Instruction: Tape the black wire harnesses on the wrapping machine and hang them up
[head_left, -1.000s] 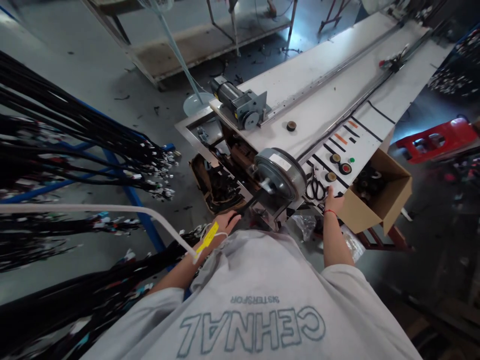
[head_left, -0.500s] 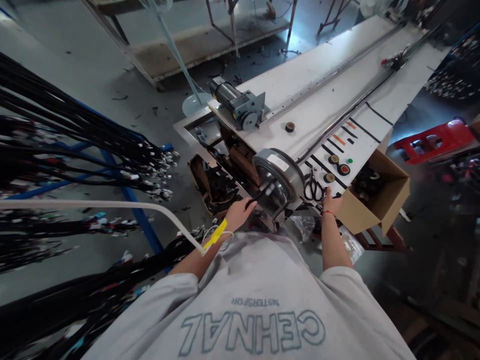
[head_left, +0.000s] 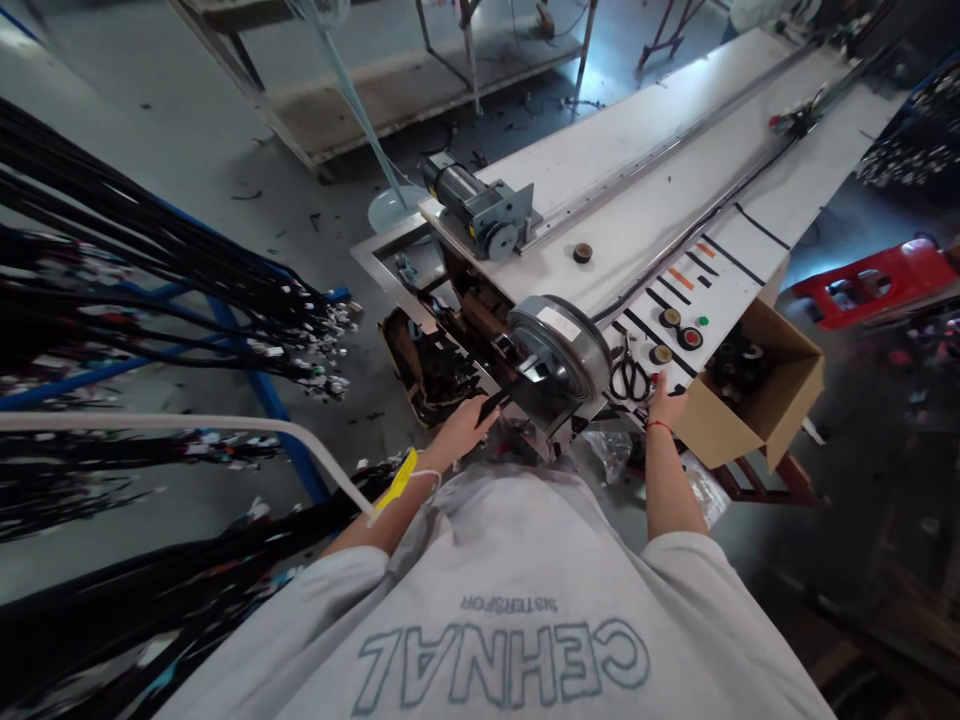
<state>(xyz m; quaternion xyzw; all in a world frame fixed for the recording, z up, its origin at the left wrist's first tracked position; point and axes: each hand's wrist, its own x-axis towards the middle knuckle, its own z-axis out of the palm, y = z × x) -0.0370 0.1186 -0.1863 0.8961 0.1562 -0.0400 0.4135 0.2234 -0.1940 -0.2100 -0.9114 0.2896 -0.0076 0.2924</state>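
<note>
Black cable (head_left: 496, 400) is gripped in my left hand (head_left: 466, 428), and it runs toward the opening of a round metal wheel (head_left: 561, 345) at the table's near end. At the table's front edge, my right hand (head_left: 664, 402) has its fingers at a small red button (head_left: 656, 379); whether they pinch anything is too small to tell. Black-handled scissors (head_left: 628, 380) lie just left of that hand. Tape rolls (head_left: 661, 354) sit above it. A dark cable (head_left: 705, 218) stretches along the rail on the white table (head_left: 637, 215).
An open cardboard box (head_left: 799, 385) stands right of the table. A motor (head_left: 457, 190) is mounted at the far left corner. Bundles of black cables (head_left: 142, 240) hang on a blue rack (head_left: 277, 420) at the left. A red object (head_left: 874, 285) is farther right.
My left hand has moved left, away from the wheel, with the black cable in it. Inside the wheel, the dark shape looks larger and blurred. My right hand stays at the table edge.
</note>
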